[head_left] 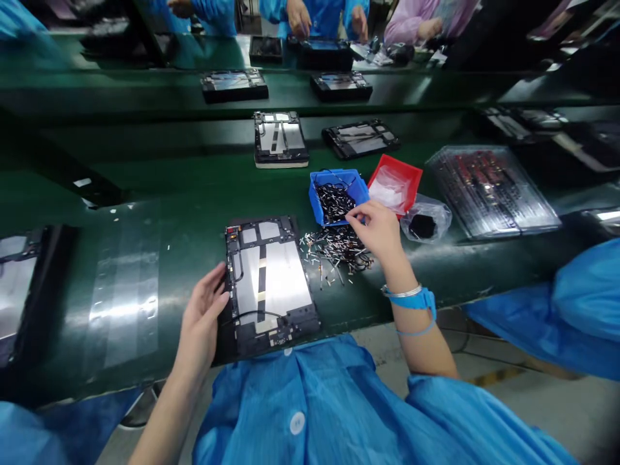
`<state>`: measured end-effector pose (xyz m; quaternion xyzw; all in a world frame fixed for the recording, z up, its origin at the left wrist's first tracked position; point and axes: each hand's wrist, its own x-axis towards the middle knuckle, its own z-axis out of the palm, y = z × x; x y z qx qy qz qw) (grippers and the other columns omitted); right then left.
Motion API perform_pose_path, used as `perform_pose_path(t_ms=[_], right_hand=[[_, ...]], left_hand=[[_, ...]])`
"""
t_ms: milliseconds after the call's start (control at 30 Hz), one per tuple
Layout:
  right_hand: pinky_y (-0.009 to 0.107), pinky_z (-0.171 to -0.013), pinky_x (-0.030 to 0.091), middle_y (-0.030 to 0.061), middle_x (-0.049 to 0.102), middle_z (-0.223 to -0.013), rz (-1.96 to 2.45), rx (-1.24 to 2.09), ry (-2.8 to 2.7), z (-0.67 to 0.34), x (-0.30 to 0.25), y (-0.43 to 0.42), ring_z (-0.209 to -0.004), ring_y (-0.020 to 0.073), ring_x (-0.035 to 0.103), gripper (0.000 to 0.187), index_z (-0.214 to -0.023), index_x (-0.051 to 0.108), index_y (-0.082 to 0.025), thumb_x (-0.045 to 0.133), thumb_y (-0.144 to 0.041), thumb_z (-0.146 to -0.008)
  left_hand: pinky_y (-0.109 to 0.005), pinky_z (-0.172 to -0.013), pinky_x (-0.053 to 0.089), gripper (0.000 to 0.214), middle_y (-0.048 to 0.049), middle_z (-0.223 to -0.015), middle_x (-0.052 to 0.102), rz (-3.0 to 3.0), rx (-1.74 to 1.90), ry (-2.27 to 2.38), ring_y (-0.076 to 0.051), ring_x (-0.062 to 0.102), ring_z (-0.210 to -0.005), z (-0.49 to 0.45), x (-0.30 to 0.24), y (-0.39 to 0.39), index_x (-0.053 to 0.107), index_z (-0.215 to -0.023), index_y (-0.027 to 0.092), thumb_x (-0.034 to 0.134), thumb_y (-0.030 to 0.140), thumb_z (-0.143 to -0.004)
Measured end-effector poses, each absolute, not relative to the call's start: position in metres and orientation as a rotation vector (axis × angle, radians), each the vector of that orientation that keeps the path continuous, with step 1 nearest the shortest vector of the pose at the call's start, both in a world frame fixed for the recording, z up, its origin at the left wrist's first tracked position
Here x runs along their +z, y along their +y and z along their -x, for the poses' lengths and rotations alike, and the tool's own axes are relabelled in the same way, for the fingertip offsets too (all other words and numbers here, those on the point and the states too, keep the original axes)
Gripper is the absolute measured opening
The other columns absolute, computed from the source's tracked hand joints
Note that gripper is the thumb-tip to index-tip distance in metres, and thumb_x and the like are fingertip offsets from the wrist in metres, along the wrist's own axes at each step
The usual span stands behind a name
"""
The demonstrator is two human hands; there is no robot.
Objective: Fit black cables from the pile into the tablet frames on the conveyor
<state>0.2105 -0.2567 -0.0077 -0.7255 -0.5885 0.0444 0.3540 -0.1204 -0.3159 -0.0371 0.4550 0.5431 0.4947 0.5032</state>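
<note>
An opened tablet frame (269,284) with silver plates and black edges lies on the green bench right in front of me. My left hand (202,318) rests flat against its left edge, fingers stretched out. My right hand (378,227) hovers over a loose pile of small black and silver cable parts (334,250), fingers pinched together at the rim of a blue bin (314,194) filled with the same parts. What the fingertips pinch is too small to make out. A blue wrist strap (415,299) sits on my right wrist.
A red bin (398,178) and a clear bag with something dark (426,222) sit beside the blue bin. A clear tray of parts (491,190) lies to the right. More tablet frames (279,138) lie farther back. Other people in blue coats (314,14) work across the bench.
</note>
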Motion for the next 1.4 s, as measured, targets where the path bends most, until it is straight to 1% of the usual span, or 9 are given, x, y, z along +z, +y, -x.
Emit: perform_pose_path(t_ms=[167,300,533,667,833,1067,1167,1333,1400], right_hand=[[0.027,-0.057,0.035,-0.0017,0.058,-0.065,1.801,0.295,-1.497,-0.219,-0.001,-0.249,-0.058,0.0118,0.046,0.009,-0.077,0.071,-0.02,0.067,-0.023,-0.07],[0.028,-0.058,0.034,-0.0018,0.057,-0.06,1.836,0.364,-1.601,-0.222,0.002,-0.244,-0.059,0.0123,0.047,0.006,-0.061,0.066,-0.02,0.067,-0.017,-0.065],[0.023,-0.045,0.028,-0.0053,0.051,-0.05,1.581,0.636,-1.153,-0.238,0.007,-0.232,-0.045,0.0066,0.037,0.011,-0.059,0.064,-0.02,0.072,-0.026,-0.063],[0.023,-0.044,0.028,-0.004,0.054,-0.049,1.597,0.672,-1.108,-0.234,0.006,-0.229,-0.046,0.0064,0.042,0.013,-0.056,0.064,-0.019,0.076,-0.023,-0.056],[0.023,-0.039,0.018,-0.0036,0.054,-0.049,1.524,0.815,-1.01,-0.223,0.007,-0.237,-0.04,0.0048,0.032,0.014,-0.059,0.065,-0.02,0.072,-0.032,-0.059],[0.026,-0.051,0.035,-0.0012,0.063,-0.061,1.543,0.936,-1.551,-0.182,0.026,-0.262,-0.055,0.0093,0.048,0.014,-0.065,0.066,-0.02,0.069,-0.032,-0.071],[0.025,-0.05,0.033,-0.0032,0.058,-0.056,1.536,0.981,-1.726,-0.17,0.035,-0.266,-0.052,0.0079,0.044,0.01,-0.067,0.068,-0.019,0.066,-0.027,-0.073],[0.025,-0.053,0.039,-0.0022,0.062,-0.06,1.456,1.079,-1.373,-0.154,0.026,-0.265,-0.055,0.0095,0.051,0.012,-0.069,0.067,-0.02,0.071,-0.031,-0.069],[0.026,-0.053,0.042,-0.0017,0.064,-0.062,1.385,1.112,-1.182,-0.144,0.016,-0.266,-0.055,0.0103,0.053,0.016,-0.069,0.066,-0.021,0.073,-0.036,-0.068]], left_hand=[[-0.04,-0.118,0.026,0.043,-0.0049,-0.145,0.048,-1.013,1.141,1.188,-0.026,0.037,-0.139,0.106,-0.041,-0.319,0.063,-0.118,0.026,0.074,0.031,-0.076],[-0.039,-0.115,0.031,0.041,-0.0055,-0.143,0.051,-1.025,1.063,1.166,-0.025,0.04,-0.137,0.112,-0.036,-0.323,0.062,-0.12,0.026,0.07,0.033,-0.08],[-0.041,-0.107,0.04,0.042,-0.0076,-0.145,0.047,-1.305,1.029,1.254,-0.028,0.043,-0.134,0.12,-0.028,-0.3,0.059,-0.122,0.024,0.066,0.037,-0.083],[-0.04,-0.105,0.04,0.033,-0.0077,-0.142,0.048,-1.615,1.096,1.185,-0.026,0.043,-0.133,0.106,-0.008,-0.282,0.06,-0.118,0.024,0.062,0.029,-0.086],[-0.036,-0.094,0.048,0.025,-0.0091,-0.132,0.057,-1.885,1.012,0.95,-0.022,0.051,-0.124,0.072,0.006,-0.26,0.061,-0.113,0.02,0.055,0.019,-0.088],[-0.034,-0.086,0.049,0.032,-0.0127,-0.127,0.06,-1.993,0.912,0.754,-0.022,0.056,-0.117,0.018,0.01,-0.23,0.057,-0.119,0.015,0.057,0.022,-0.088],[-0.032,-0.081,0.049,0.018,-0.0075,-0.099,0.07,-1.907,0.664,0.741,-0.019,0.065,-0.093,0.01,0.016,-0.223,0.063,-0.103,0.015,0.056,0.018,-0.087],[-0.025,-0.068,0.048,0.031,-0.0071,-0.095,0.069,-1.384,0.704,0.765,-0.017,0.066,-0.085,0.019,0.011,-0.228,0.054,-0.11,0.015,0.062,0.029,-0.084],[-0.023,-0.062,0.047,0.029,-0.0068,-0.089,0.07,-1.204,0.683,0.735,-0.015,0.067,-0.079,0.023,0.005,-0.234,0.055,-0.103,0.014,0.065,0.03,-0.081]])
